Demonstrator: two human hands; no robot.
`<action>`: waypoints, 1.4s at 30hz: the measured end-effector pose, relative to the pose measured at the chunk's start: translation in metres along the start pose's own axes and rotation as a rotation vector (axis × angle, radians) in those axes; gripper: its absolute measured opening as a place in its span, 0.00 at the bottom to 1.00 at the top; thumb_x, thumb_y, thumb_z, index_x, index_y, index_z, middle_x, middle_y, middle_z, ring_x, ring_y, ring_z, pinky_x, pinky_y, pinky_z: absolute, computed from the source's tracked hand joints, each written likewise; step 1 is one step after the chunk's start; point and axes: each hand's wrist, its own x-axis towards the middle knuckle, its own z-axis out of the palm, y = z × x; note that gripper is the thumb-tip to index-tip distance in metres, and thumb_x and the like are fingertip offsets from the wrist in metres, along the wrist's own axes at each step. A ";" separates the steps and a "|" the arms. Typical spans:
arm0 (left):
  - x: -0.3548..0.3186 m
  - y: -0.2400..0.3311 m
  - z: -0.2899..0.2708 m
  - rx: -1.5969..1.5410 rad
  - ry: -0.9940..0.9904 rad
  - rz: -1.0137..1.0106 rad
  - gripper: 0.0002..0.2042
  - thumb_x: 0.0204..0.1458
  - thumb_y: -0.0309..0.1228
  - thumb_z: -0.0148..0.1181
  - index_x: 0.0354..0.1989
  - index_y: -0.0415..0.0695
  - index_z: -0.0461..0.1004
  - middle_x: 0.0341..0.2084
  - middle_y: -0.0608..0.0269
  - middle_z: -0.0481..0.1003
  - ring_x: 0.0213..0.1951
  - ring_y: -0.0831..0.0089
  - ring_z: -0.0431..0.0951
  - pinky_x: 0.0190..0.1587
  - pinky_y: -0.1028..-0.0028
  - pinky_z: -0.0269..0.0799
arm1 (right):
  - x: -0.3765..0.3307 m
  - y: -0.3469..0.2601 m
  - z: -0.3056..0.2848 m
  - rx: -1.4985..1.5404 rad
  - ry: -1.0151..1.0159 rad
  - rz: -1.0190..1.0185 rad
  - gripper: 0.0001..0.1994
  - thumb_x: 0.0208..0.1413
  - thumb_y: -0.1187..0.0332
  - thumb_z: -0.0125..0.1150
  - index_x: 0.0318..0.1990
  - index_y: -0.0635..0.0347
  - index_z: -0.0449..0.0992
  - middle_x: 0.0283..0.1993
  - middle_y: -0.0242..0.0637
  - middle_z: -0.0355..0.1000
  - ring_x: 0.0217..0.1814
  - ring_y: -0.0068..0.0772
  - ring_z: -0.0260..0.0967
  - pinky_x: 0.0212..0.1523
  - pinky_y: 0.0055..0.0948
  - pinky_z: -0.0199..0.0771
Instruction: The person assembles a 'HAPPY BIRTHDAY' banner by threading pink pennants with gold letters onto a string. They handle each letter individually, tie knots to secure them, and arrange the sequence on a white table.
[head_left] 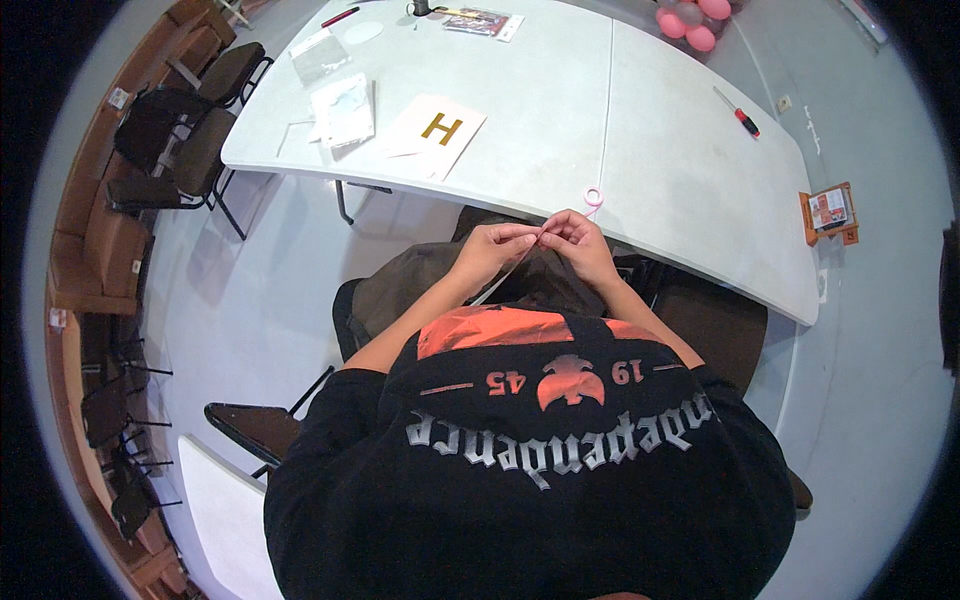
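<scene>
Just off the table's near edge, my left hand and my right hand meet fingertip to fingertip. Both are closed in a pinch on a thin, pale pink ribbon. One length of it hangs down toward my lap, below the left fingers. Beyond my right hand, a small pink ribbon roll lies on the table, with a short strand running from it toward that hand. The exact spot where the fingertips press together is too small to make out.
On the white table lie a card with a gold letter, a white packet, clear plastic, a red-handled screwdriver and flat packages. Dark chairs stand left. An orange-framed stand is at right.
</scene>
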 end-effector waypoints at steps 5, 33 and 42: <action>0.000 0.001 -0.001 0.010 0.031 0.002 0.12 0.52 0.27 0.58 0.42 0.34 0.74 0.32 0.62 0.77 0.30 0.84 0.72 0.33 0.86 0.67 | 0.001 0.000 0.002 0.009 0.009 -0.013 0.07 0.51 0.76 0.58 0.37 0.63 0.68 0.32 0.32 0.70 0.34 0.21 0.69 0.39 0.21 0.70; 0.005 0.008 -0.013 0.320 0.119 0.128 0.13 0.48 0.31 0.61 0.40 0.39 0.77 0.31 0.65 0.78 0.33 0.81 0.74 0.38 0.81 0.69 | 0.005 -0.014 0.012 -0.034 0.140 0.019 0.07 0.49 0.74 0.61 0.35 0.66 0.73 0.31 0.32 0.73 0.32 0.16 0.67 0.34 0.16 0.67; 0.005 0.008 -0.004 0.321 0.137 0.197 0.12 0.46 0.29 0.62 0.39 0.39 0.77 0.30 0.62 0.79 0.32 0.80 0.76 0.36 0.80 0.71 | 0.009 -0.019 0.009 -0.002 0.162 0.094 0.08 0.47 0.77 0.62 0.32 0.63 0.68 0.29 0.30 0.69 0.31 0.17 0.66 0.33 0.15 0.66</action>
